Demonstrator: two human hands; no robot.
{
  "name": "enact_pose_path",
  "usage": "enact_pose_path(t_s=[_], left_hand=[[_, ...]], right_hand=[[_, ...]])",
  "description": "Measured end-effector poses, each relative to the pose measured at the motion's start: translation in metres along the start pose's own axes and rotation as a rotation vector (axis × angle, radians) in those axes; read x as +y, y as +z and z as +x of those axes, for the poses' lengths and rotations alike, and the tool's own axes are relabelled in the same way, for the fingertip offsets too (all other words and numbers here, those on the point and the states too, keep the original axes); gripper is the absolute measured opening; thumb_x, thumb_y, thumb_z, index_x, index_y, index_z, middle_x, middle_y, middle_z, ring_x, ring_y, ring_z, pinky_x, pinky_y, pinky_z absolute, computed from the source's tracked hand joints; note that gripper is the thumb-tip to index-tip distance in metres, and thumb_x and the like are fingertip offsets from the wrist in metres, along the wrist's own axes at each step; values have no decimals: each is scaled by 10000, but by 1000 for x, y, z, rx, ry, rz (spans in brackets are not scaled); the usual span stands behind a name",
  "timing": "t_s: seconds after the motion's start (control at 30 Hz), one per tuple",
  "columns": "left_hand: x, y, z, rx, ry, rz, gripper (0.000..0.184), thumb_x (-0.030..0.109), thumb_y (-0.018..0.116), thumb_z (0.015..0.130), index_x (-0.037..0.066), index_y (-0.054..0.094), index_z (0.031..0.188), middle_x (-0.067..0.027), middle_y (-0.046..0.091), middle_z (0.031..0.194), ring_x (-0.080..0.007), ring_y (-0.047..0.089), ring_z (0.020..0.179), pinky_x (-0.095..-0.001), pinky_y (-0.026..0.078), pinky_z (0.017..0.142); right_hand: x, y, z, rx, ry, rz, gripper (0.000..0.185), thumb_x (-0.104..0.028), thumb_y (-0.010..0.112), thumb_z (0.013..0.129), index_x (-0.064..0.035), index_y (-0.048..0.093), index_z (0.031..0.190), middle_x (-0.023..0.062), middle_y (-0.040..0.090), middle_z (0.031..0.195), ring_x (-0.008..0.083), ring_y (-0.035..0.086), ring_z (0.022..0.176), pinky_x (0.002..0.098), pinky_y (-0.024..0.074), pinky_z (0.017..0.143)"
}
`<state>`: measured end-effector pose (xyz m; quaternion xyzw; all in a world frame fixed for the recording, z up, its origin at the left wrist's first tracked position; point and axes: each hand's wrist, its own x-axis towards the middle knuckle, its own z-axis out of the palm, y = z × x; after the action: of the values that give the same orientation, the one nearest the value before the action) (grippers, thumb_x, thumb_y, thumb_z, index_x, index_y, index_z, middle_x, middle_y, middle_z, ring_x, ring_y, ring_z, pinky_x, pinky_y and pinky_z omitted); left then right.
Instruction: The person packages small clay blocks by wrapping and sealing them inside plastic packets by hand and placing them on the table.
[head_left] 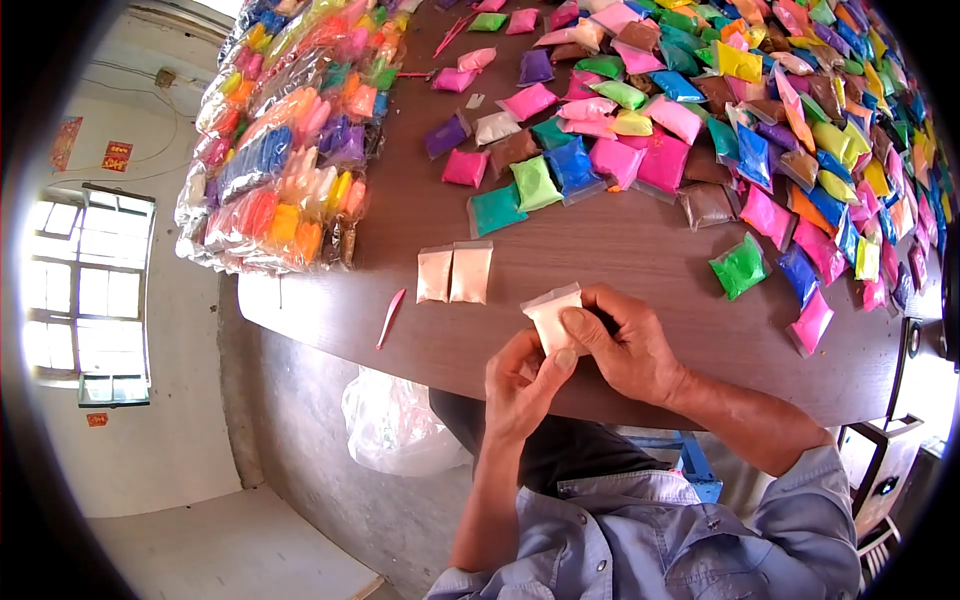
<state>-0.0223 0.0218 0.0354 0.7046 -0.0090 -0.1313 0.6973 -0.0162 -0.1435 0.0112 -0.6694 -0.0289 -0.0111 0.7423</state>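
Between my two hands is a small clear packet of pale peach clay-like material (pixel 553 312), held up over the front edge of the table. My left hand (pixel 522 385) pinches its lower left side, thumb toward the bottom. My right hand (pixel 630 345) grips its right side, with the thumb pressed on the front face. Two similar peach packets (pixel 452 275) lie side by side on the table, left of and beyond my hands. A pinkish-red plastic stick tool (pixel 390 320) with a pale end rests to their left.
Many small coloured packets (pixel 640 160) are heaped across the table's back and right. Bundled bags of coloured packets (pixel 290 170) are stacked at the left. One green packet (pixel 740 267) lies at the heap's near edge. A clear plastic bag (pixel 400 425) is below the table (pixel 350 325).
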Motion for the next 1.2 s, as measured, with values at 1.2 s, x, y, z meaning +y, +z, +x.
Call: enact_pose_path(t_s=[1.2], left_hand=[[-26,-13,4,87,80,-188,225,186,670,1032,-31,688,1087,35,630,855,-28,512,773,-195,376,659]], right_hand=[[-13,-2,0,-82,-40,-139,189,-173,663,990,13,637,967,123,684,785,155,653,691,325,517,611]])
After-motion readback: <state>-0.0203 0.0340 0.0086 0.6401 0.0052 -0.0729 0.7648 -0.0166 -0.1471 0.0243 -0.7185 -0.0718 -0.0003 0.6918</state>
